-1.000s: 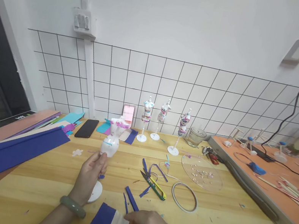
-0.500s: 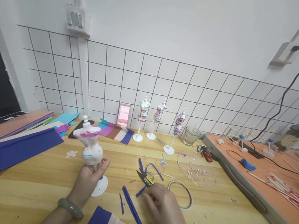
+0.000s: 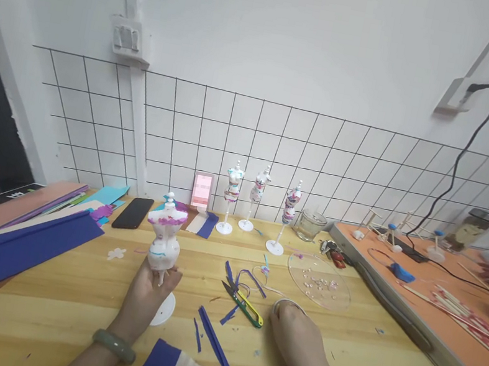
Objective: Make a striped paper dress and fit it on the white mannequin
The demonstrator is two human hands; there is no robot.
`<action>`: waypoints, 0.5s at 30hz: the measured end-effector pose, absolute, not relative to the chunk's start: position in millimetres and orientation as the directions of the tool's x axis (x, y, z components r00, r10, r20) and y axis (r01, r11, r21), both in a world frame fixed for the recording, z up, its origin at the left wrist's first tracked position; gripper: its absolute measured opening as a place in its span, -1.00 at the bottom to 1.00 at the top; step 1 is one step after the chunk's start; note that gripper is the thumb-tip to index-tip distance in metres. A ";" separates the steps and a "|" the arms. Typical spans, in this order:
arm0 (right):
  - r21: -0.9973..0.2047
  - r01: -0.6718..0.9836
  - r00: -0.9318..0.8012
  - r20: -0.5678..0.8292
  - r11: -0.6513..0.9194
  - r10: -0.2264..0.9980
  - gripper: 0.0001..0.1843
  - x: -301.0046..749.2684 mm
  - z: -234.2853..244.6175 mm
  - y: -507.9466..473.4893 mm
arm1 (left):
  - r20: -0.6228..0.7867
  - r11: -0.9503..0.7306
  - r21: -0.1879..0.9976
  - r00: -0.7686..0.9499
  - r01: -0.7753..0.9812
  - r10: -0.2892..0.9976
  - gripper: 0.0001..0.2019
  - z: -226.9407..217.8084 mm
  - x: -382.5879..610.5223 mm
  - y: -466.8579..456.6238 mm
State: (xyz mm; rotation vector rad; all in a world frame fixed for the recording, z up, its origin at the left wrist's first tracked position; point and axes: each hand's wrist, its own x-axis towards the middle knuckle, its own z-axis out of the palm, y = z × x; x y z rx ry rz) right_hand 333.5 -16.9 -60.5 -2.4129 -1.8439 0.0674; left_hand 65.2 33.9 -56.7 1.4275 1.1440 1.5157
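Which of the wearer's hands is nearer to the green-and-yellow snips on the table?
The right hand: it is just to the right of the snips, beside the handle end. The left hand is farther off, to their left, holding a white mannequin.

1. Right of the right fingers [image 3: 279, 322], bare bench [image 3: 358, 329] opens up to the grey-rimmed orange board [image 3: 423, 312]
2. Ahead of them, the bead-strewn clear disc [image 3: 304, 266] lies in the way
3. Left of them, yellow-green snips [image 3: 248, 315] and blue strips [image 3: 217, 341] obstruct
4. Between the snips and the left fingers [image 3: 173, 279], a bare stretch of bench runs forward to three standing dress forms [image 3: 258, 190]
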 end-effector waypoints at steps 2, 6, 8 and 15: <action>-0.112 0.953 0.285 0.023 -0.281 0.958 -0.73 337.7 -59.3 -14.2 | 0.379 -0.382 0.924 -0.157 0.010 0.912 -0.51 -54.9 63.9 34.1; -0.094 0.937 0.342 0.053 -0.336 0.938 -0.70 355.2 -60.3 -6.4 | 0.483 -0.516 0.856 -0.324 -0.019 0.813 -0.37 -52.1 58.6 35.2; -0.082 0.934 0.352 0.068 -0.347 0.933 -0.66 364.6 -63.5 -3.4 | 0.539 -0.573 0.819 -0.388 0.035 0.747 -0.40 -50.8 55.3 35.6; -0.118 0.947 0.314 0.124 -0.300 0.941 -0.72 375.5 -75.0 -1.7 | 0.737 -0.759 0.625 -0.461 0.185 0.495 -0.52 -39.6 55.1 29.7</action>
